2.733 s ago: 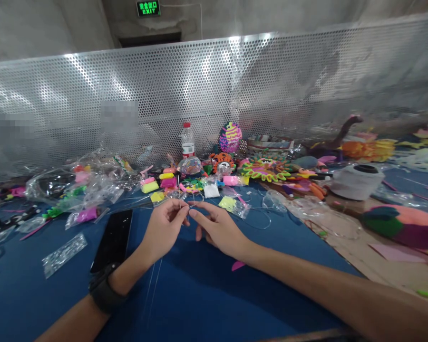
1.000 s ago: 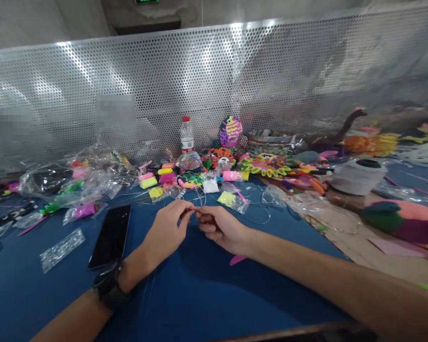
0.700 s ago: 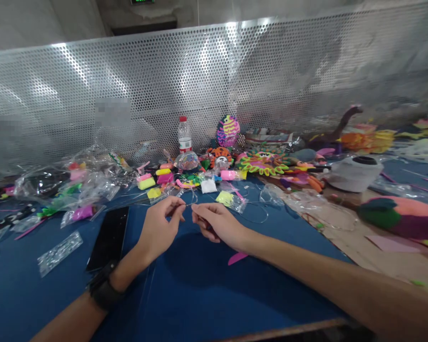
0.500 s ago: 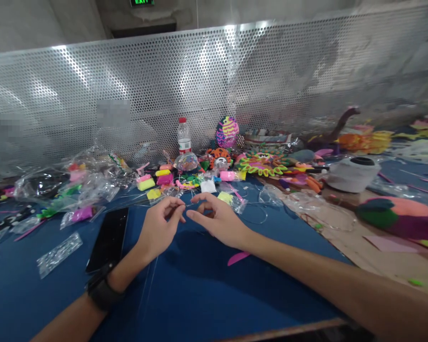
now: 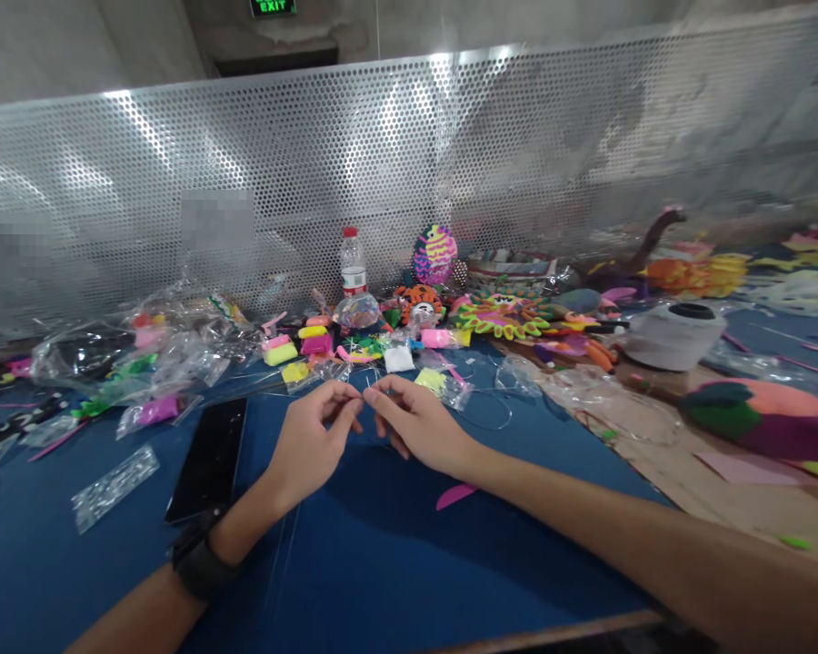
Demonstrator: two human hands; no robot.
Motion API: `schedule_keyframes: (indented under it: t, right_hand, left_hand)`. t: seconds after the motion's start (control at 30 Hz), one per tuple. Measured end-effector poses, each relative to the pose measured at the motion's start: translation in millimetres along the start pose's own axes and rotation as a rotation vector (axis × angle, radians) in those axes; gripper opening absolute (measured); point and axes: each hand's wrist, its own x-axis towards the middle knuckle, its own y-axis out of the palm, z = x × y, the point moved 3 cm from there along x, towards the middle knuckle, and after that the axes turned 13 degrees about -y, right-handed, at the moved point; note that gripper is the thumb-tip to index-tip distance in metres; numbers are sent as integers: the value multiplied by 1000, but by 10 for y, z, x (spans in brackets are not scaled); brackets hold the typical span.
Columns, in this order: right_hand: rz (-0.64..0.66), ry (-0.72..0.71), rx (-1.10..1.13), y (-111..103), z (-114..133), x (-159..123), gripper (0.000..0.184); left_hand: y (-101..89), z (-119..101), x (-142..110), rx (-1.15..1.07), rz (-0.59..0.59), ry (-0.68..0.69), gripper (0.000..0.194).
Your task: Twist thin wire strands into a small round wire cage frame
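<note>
My left hand (image 5: 310,445) and my right hand (image 5: 415,422) meet above the blue tabletop (image 5: 395,572), with their fingertips almost touching. Thumb and forefinger of each hand pinch a thin clear thread (image 5: 361,397), which is barely visible. A loop of similar thread (image 5: 491,425) lies beyond my right hand. A black smartphone (image 5: 208,459) lies left of my left hand, and a pink foam scrap (image 5: 455,496) lies below my right hand. A black band (image 5: 201,568) circles my left wrist.
Plastic bags, coloured clay blocks and foam crafts crowd the table's far side against a perforated metal panel (image 5: 409,154). A water bottle (image 5: 354,263) stands there. A white spool (image 5: 672,336) and a large foam piece (image 5: 756,431) lie to the right.
My right hand's fingers, spread apart half a second ago, have closed again near my left fingertips. The view has shifted only slightly.
</note>
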Motion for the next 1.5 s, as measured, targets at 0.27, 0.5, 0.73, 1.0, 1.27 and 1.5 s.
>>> schedule_keyframes:
  t: [0.27, 0.5, 0.73, 1.0, 1.27, 1.5]
  right_hand:
    - [27, 134, 76, -35, -42, 42, 29]
    - [126, 108, 60, -34, -10, 18, 26]
    - [127, 175, 82, -27, -79, 43, 24]
    - [115, 192, 33, -33, -68, 39, 29]
    - [36, 24, -116, -80, 26, 6, 32]
    - [-14, -34, -147, -101, 15, 11, 39]
  left_hand:
    - [20, 8, 4, 35, 20, -20, 10]
    - [-4, 55, 24, -31, 37, -42, 9]
    - [14, 32, 10, 49, 51, -8, 10]
    - [34, -2, -16, 107, 45, 34, 8]
    - [-38, 42, 40, -60, 22, -55, 9]
    - [-47, 13, 45, -131, 28, -77, 10]
